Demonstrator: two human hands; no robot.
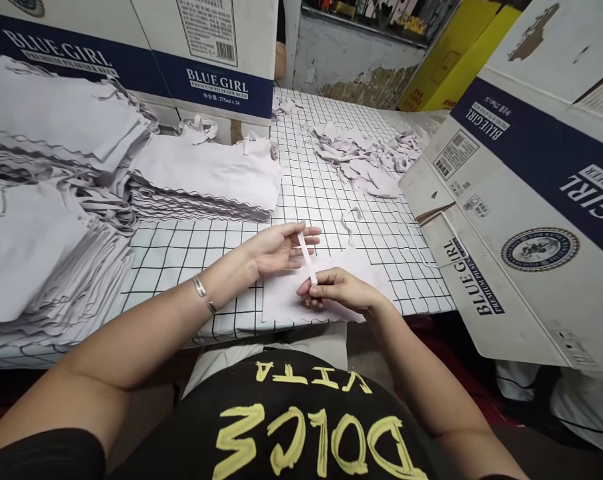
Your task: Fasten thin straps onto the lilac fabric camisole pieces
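Note:
A thin white strip (307, 256) stretches between my two hands above the checked table (326, 193). My right hand (337, 290) pinches its lower end, fingers closed. My left hand (280, 248) has its fingers stretched out, and the strip's upper end lies against the fingertips. Under both hands a flat white fabric piece (291, 297) rests at the table's front edge. A bracelet sits on my left wrist.
Tall stacks of white fabric pieces (46, 200) fill the left side, with another stack (206, 180) behind my left hand. Fabric scraps (361, 157) lie at the back. Blue Girl cardboard boxes stand at the back left (201, 47) and lean at the right (526, 207).

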